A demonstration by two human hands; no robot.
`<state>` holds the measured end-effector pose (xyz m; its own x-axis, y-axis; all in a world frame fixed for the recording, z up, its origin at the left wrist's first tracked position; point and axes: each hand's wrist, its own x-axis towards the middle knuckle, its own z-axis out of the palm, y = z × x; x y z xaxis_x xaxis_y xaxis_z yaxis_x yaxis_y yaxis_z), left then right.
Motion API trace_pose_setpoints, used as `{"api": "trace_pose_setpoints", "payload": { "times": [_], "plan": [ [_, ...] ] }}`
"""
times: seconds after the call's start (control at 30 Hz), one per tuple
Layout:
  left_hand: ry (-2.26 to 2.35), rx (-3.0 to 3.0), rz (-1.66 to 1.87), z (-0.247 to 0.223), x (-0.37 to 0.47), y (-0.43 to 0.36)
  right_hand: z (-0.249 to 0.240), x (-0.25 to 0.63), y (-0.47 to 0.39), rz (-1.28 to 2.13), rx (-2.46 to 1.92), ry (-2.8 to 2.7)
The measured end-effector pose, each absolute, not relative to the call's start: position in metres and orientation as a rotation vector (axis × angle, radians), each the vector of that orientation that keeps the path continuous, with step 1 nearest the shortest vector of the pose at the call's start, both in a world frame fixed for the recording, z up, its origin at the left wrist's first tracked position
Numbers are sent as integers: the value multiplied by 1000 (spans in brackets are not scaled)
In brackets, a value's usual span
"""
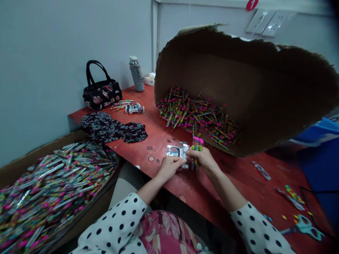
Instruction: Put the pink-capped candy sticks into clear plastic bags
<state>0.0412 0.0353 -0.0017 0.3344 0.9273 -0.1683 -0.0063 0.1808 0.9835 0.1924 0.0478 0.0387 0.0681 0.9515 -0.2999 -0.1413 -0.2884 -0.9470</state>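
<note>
Sleeves point(116, 225) | red tabletop point(159, 125), pale walls point(66, 31) | left hand point(169, 168) — pinching packet point(173, 151) | right hand point(207, 159) — clamping pencils point(197, 144)

It's dim in here, the carton point(233, 81) at the back edge of the bench point(156, 123) filled with deep shadow. Past the left front edge, wrapped pencils point(58, 192) glint, smeared with blur.

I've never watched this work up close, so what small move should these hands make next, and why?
Perhaps bring the pink-topped pencils to the silvery packet: the right hand holds them close beside it, the left hand pinches the packet, and the carton at left holds similar pencils in shiny wrappers.
</note>
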Motion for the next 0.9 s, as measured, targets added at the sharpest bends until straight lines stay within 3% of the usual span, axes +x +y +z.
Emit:
{"api": "trace_pose_setpoints", "payload": {
  "times": [0.33, 0.9],
  "plan": [
    [1016, 447, 1018, 9, 41, 39, 36, 193, -3, 1256, -1603, -1288],
    [907, 329, 1098, 24, 52, 33, 33, 179, -26, 920, -1892, -1533]
  ]
}}
